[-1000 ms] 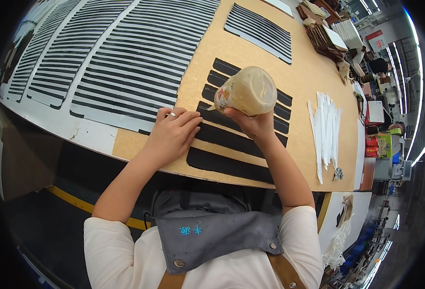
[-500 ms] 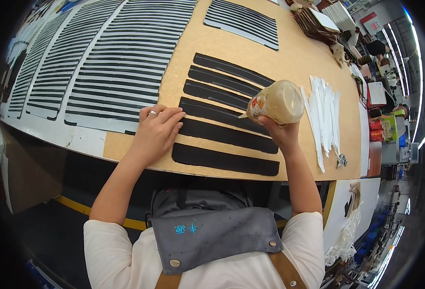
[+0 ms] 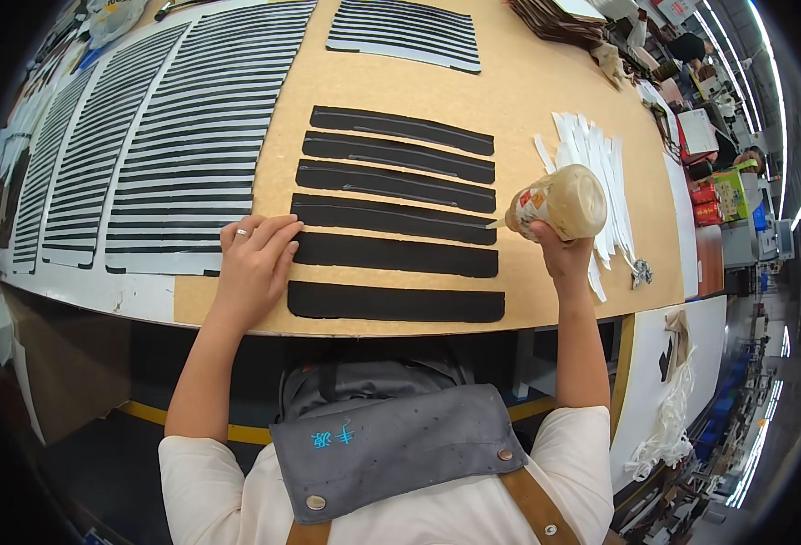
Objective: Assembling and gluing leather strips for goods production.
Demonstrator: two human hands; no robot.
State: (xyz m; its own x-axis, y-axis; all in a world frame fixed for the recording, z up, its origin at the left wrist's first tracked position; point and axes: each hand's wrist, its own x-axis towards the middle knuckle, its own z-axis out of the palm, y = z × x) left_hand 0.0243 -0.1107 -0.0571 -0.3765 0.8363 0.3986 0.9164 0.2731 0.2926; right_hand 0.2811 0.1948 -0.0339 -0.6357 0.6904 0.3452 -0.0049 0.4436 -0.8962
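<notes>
Several black strips (image 3: 396, 300) lie in parallel rows on the tan board (image 3: 546, 100). The upper ones carry a thin, pale line along their length; the lower two look plain. My left hand (image 3: 255, 263) lies with slightly bent, open fingers, fingertips at the left end of a middle strip (image 3: 391, 212). My right hand (image 3: 564, 259) grips a squeeze bottle (image 3: 568, 200) of cream-coloured stuff, tilted, its nozzle at that strip's right end.
Striped sheets (image 3: 191, 154) cover the left of the table, another (image 3: 405, 32) lies at the back. White strips (image 3: 614, 227) lie right of the bottle. Brown stacked pieces (image 3: 555, 18) sit at the far edge. A white side board (image 3: 691, 391) stands at lower right. Co-workers (image 3: 686, 50) appear beyond.
My right hand and bottle have travelled rightward along the middle strip to its end, lengthening the pale line. My left hand stays at the left end while the view shifts.
</notes>
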